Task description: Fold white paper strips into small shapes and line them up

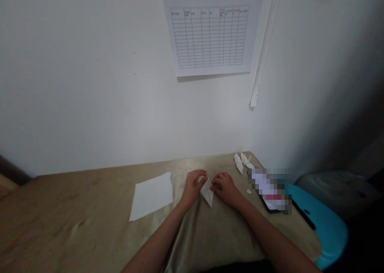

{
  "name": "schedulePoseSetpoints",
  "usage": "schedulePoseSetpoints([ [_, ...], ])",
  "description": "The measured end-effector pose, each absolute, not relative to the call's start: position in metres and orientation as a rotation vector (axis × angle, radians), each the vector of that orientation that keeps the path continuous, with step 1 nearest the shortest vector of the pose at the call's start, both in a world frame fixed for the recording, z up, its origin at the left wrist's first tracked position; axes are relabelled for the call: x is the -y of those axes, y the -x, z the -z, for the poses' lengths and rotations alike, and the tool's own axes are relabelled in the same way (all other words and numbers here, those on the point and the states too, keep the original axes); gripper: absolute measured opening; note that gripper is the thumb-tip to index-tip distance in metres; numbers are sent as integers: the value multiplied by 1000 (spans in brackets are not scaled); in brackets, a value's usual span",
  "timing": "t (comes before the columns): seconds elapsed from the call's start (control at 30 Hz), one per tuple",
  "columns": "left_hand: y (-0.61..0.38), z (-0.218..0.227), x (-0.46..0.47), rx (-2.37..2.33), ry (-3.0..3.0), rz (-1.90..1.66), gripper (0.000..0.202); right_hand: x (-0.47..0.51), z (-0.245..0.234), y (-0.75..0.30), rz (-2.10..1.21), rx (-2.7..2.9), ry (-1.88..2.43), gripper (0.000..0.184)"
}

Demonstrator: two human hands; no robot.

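Between my two hands, a small piece of folded white paper (207, 193) stands out against the tan table cover, its narrow point towards me. My left hand (194, 183) pinches its upper left edge between thumb and fingers. On the opposite side, my right hand (224, 186) has its thumb and curled fingers closed at the paper's right edge. Left of my left hand lies a flat white sheet (152, 195) with a torn right edge.
Folded white paper pieces (242, 161) sit at the table's back right corner. Nearby are a paper scrap (249, 191) and a phone (271, 195) with a blurred screen. A turquoise plastic seat (322, 219) adjoins the right edge. A printed chart (211, 37) hangs on the wall.
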State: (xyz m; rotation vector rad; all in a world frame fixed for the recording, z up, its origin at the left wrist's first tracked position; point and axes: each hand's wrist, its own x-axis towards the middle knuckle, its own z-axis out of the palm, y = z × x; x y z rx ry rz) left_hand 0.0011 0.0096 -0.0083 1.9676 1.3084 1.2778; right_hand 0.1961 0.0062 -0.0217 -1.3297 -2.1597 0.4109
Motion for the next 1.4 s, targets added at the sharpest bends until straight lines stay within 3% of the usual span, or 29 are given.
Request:
schedulePoseSetpoints([
  [0.27,2,12,-15,-1305,-1929,-1330,17,-12,27,-199,-440,2141,1271,18],
  [0.53,3,10,-18,-1341,-1916,-1224,13,-13,28,-197,-425,2089,1150,12],
  [0.93,0,15,-19,-1379,-1924,-1261,27,-15,24,-197,-336,1987,1185,15],
  [1.23,-6,18,-14,-1524,-2152,-849,48,-19,29,-201,-305,1893,1313,16],
  [1.4,-6,19,-13,-1604,-2206,-738,46,-17,31,-203,-346,1960,1340,10],
])
